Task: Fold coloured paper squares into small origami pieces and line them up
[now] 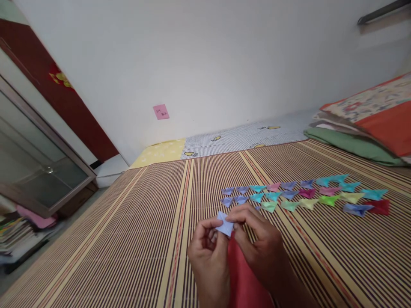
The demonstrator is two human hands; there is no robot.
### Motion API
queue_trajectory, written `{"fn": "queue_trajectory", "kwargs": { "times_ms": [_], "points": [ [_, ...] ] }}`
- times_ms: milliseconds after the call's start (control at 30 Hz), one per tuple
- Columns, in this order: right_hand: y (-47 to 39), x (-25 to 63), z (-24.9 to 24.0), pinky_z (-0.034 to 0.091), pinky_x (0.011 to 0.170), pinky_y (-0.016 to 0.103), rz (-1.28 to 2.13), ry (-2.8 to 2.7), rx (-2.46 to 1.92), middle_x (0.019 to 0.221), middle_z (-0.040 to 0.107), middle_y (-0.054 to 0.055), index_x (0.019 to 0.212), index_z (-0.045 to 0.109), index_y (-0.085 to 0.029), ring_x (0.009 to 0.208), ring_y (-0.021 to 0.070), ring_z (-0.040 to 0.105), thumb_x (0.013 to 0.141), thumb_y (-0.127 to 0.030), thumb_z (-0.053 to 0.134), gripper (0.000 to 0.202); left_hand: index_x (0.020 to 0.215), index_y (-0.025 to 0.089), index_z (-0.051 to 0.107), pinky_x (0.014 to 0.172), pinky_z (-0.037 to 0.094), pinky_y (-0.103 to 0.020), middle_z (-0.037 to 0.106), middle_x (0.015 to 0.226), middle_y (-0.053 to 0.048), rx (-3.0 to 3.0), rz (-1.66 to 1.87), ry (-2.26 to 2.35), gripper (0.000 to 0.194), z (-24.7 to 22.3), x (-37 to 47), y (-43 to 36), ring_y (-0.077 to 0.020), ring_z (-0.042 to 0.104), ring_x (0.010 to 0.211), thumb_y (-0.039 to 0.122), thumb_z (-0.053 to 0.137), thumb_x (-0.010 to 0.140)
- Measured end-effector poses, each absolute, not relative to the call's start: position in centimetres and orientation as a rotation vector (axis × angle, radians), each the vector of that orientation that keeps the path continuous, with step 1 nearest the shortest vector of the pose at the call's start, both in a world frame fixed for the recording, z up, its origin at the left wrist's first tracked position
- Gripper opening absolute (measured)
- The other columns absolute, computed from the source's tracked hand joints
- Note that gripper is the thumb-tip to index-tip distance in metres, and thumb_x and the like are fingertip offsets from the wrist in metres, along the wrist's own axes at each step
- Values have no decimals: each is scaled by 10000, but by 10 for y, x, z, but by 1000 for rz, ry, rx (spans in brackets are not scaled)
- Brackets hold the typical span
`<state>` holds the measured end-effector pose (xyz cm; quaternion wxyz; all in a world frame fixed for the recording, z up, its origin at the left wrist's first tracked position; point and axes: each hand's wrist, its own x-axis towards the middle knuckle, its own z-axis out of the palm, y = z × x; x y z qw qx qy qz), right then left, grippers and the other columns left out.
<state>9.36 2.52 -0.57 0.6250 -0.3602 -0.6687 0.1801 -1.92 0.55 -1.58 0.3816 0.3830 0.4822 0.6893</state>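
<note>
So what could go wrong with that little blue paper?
The pale blue paper might tear or crease crookedly, because the left hand and right hand both grip it. The right hand also looks close to the folded papers, so it could nudge some out of line.

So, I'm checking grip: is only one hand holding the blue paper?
No: left hand and right hand both hold the blue paper.

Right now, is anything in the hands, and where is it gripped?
Yes: a small folded pale-blue paper. The left hand pinches it at its left side, the right hand at its right.
</note>
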Motion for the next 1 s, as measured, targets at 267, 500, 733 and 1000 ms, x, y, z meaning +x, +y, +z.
{"fn": "queue_trajectory", "kwargs": {
  "times_ms": [267,500,733,1000],
  "points": [
    [29,98,-11,526,706,302,1046,-1281,-955,796,711,18,891,707,-214,759,192,673,917,-346,672,139,814,195,743,698,580,-264,762,816,-47,1205,1724,1274,77,-21,-20,5,-188,717,742,257,789,808],
    [31,105,-13,494,687,298,1037,-1300,-964,756,701,10,858,712,-209,723,179,632,910,-340,682,144,881,199,720,694,564,-237,727,797,-32,1297,1661,1208,49,-15,-22,2,-166,694,720,224,734,842],
    [32,108,-14,480,677,299,983,-1369,-923,759,652,0,857,716,-215,720,176,611,930,-319,656,141,900,157,764,651,553,-248,737,787,-57,1078,1549,1191,285,-5,-21,3,-171,667,692,434,699,908],
    [30,100,-12,469,698,294,764,-1461,-928,795,661,5,834,734,-217,760,171,630,946,-234,619,161,963,146,842,725,575,-297,781,867,-91,886,1436,1045,313,-16,-25,8,-214,701,813,434,786,856]
  ]
}}
